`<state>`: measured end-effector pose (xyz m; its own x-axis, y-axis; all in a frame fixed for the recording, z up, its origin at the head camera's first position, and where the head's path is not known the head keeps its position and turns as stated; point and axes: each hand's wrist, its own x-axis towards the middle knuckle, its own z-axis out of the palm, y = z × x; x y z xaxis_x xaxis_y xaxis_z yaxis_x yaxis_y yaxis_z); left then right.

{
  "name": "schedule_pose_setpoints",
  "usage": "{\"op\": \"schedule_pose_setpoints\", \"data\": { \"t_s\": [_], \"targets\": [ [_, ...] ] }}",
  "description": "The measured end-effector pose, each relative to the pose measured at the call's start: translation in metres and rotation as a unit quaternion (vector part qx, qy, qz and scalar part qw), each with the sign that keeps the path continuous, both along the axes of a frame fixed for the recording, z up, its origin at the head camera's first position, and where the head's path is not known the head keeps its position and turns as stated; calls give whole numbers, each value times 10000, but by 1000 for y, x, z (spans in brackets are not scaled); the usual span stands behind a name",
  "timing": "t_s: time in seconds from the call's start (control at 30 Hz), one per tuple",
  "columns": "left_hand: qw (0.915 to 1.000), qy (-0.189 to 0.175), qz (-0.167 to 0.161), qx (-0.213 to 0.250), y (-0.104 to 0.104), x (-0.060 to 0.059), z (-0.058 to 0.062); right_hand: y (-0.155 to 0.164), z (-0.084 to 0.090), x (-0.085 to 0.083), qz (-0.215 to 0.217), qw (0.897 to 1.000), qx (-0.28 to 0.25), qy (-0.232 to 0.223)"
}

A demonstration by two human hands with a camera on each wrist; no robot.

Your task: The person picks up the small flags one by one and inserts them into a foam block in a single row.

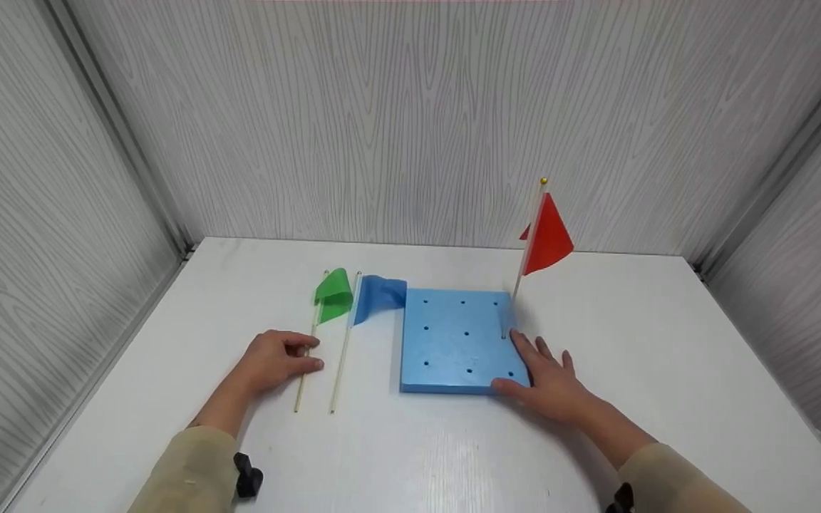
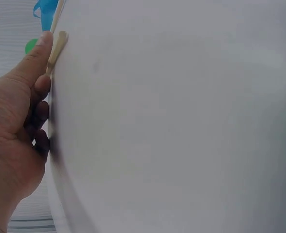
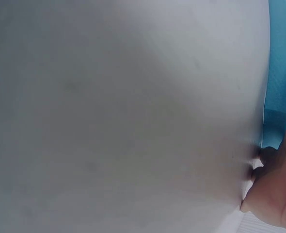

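My left hand (image 1: 275,360) pinches the stick of a green flag (image 1: 334,293) between thumb and fingers. That flag lies on the table, its cloth partly folded over; in the left wrist view the stick's end (image 2: 58,48) pokes out past the thumb. Just to its right lies a blue flag (image 1: 380,296), cloth reaching the corner of a light blue board (image 1: 446,349) with several small holes. A red flag (image 1: 548,239) with a gold tip stands in a hole at the board's right side, leaning slightly right. My right hand (image 1: 549,385) rests against the board's right edge, fingers spread.
All of this is on a white table (image 1: 417,456). A grey wood-grain panel (image 1: 382,128) rises behind it, with similar panels at the left and right. Black straps or clips (image 1: 247,476) show at the sleeves.
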<state>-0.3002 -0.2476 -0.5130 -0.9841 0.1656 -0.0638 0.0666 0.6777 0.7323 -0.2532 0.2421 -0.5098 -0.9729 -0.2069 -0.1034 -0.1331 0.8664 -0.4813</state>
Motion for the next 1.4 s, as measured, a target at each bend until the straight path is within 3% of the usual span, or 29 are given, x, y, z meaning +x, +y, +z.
{"op": "schedule_pose_setpoints", "data": {
  "t_s": [0.4, 0.73, 1.0, 1.13, 1.4],
  "targets": [
    [9997, 116, 98, -170, 2, -1, 6, 0, 1, -1, 42, 10000, -28, -24],
    [9996, 227, 186, -32, 0, -1, 9, -2, 1, 1, 46, 10000, 28, 54],
    [9969, 520, 598, -29, 4, 0, 10, 0, 1, -1, 22, 10000, 37, -25],
    [9961, 599, 655, 25, 4, 2, 9, 0, 1, -1, 28, 10000, 37, -34],
    [9953, 332, 797, 444, 2, 2, 11, -2, 2, -1, 23, 10000, 9, -68]
  ]
}}
